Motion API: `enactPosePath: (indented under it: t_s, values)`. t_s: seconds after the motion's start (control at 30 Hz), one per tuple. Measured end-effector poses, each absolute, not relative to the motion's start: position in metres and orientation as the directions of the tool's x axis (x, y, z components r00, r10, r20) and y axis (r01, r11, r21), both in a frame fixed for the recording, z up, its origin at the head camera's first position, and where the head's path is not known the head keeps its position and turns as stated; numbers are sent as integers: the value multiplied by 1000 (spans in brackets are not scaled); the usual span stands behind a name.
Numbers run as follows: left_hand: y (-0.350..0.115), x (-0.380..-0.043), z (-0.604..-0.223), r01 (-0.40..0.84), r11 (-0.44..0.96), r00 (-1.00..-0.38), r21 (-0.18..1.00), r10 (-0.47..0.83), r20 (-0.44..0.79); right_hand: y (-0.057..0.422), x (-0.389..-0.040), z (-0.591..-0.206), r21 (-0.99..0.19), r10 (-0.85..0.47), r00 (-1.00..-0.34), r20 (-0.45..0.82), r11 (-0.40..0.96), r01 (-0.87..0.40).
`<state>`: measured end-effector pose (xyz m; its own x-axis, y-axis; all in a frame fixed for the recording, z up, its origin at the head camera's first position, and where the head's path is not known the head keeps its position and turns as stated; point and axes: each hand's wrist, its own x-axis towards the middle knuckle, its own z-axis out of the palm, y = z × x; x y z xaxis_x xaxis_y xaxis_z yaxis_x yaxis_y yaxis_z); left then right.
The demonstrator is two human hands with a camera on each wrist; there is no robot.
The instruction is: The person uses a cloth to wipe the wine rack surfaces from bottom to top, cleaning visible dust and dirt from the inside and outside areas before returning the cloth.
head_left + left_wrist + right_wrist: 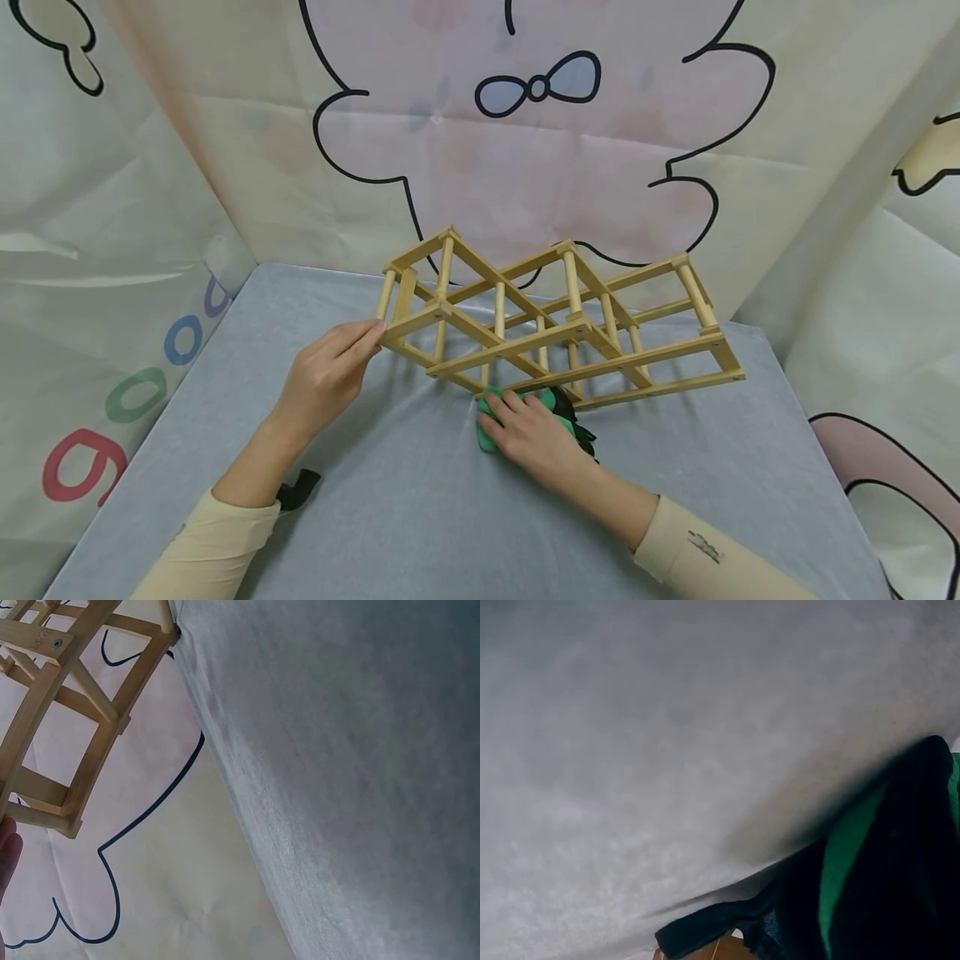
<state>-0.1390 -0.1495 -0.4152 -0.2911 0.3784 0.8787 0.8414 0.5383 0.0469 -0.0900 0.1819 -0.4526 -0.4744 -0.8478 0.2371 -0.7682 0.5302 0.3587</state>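
A light wooden folding rack (581,327), built of crossed slats and round dowels, stretches across the far half of the table. At its left end my left hand (324,377) pinches a lower corner between thumb and fingers. In the left wrist view, the rack's slats (94,776) fill the upper left, with fingertips at the edge. My right hand (536,437) grips a bunched green-and-black piece of fabric (489,438) by the rack's front lower slat. Dark fabric with a green stripe (847,862) fills the lower right of the right wrist view.
A pale blue-grey cloth (420,533) covers the table. Printed fabric walls (247,142) enclose the back and both sides, close behind the rack. A black strap-like piece (300,490) shows beside the left wrist.
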Motion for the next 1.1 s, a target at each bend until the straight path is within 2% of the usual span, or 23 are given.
enactPosePath:
  t_s: [0.53, 0.8, 1.1]
  values:
    - [-149, -139, -414, 843, 536, -288, 47, 375, 881, 177, -91, -451, 415, -856, -476, 200, 514, -751]
    - [-149, -138, -416, 845, 533, -282, 47, 369, 886, 162, -91, -446, 428, -882, -423, 206, 470, -772]
    - [-148, -138, -415, 842, 537, -293, 53, 373, 880, 148, -97, -435, 421, -873, -415, 258, 488, -765]
